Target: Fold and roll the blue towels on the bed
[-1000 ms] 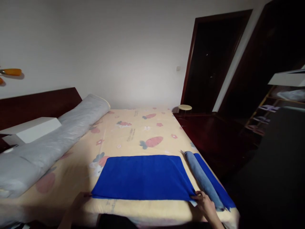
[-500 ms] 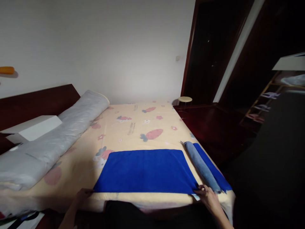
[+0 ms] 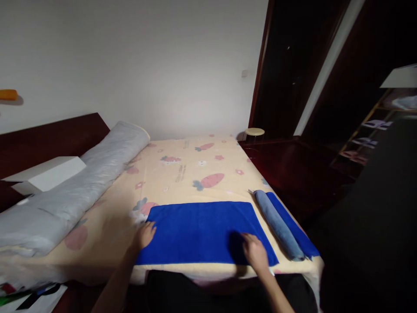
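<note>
A blue towel (image 3: 198, 232) lies spread flat near the front edge of the bed, its long side running left to right. At its left edge rests my left hand (image 3: 146, 234), open, fingers pointing inward over the cloth. My right hand (image 3: 256, 252) is over the towel's right part, its fingers loosely bent and nothing visible in them; a dark shadow falls beside it. Right of the towel, a rolled grey-blue towel (image 3: 278, 226) lies alongside a narrow blue towel (image 3: 293, 224) at the bed's edge.
The bed (image 3: 182, 174) has a cream sheet with carrot prints. A long grey rolled quilt (image 3: 81, 191) and a white box (image 3: 52, 174) lie on the left by the headboard (image 3: 52, 134). Beyond the right side stand a round stool (image 3: 254, 131) and a shoe rack (image 3: 365, 126).
Both hands have let go of the towel's near corners. My left hand has moved up and right to its left edge; my right hand has moved left over the cloth.
</note>
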Demonstrator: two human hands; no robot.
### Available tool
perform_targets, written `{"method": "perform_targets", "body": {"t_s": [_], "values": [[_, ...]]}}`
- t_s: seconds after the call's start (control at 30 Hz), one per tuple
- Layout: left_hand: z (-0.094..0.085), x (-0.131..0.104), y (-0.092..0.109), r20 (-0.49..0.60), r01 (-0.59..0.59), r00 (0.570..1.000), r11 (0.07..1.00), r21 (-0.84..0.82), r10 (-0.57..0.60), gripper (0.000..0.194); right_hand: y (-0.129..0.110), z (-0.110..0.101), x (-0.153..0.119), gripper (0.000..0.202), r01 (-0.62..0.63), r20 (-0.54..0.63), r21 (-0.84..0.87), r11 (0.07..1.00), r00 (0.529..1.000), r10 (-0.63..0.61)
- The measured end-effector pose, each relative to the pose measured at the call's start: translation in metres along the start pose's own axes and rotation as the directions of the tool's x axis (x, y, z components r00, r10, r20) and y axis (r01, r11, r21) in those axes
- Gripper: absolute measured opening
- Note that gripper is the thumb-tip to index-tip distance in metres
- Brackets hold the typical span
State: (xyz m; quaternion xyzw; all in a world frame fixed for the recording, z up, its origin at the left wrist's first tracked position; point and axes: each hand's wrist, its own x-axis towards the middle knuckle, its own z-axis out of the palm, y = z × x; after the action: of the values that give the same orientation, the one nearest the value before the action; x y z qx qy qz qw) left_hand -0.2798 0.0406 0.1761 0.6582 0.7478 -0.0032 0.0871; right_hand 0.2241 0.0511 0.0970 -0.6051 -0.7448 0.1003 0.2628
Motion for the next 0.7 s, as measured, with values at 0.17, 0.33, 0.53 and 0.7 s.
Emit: {"method": "perform_targets", "body": {"t_s": [0.17, 0.33, 0.53, 0.7], "values": [[0.056, 0.013, 0.141, 0.008, -0.163, 0.986, 0.985, -0.049, 0.164, 0.065, -0.112, 0.067, 0.026, 0.063, 0.141, 0.223, 0.146, 0.979, 0.960, -0.171], [0.121, -0.018, 0.205, 0.061, -0.192, 0.978, 0.978, -0.086, 0.198, 0.063, -0.134, 0.102, 0.013, 0.059, 0.145, 0.397, 0.158, 0.977, 0.896, -0.197], [0.138, -0.036, 0.124, -0.007, 0.026, 1.000, 0.998, -0.060, -0.026, 0.059, -0.069, 0.083, -0.006, 0.060, 0.055, 0.329, 0.039, 0.998, 0.942, -0.065], [0.146, -0.054, 0.010, -0.192, 0.492, 0.847, 0.868, -0.069, -0.495, 0.059, 0.024, 0.059, -0.037, 0.067, -0.135, 0.119, -0.215, 0.967, 0.979, 0.163]]}}
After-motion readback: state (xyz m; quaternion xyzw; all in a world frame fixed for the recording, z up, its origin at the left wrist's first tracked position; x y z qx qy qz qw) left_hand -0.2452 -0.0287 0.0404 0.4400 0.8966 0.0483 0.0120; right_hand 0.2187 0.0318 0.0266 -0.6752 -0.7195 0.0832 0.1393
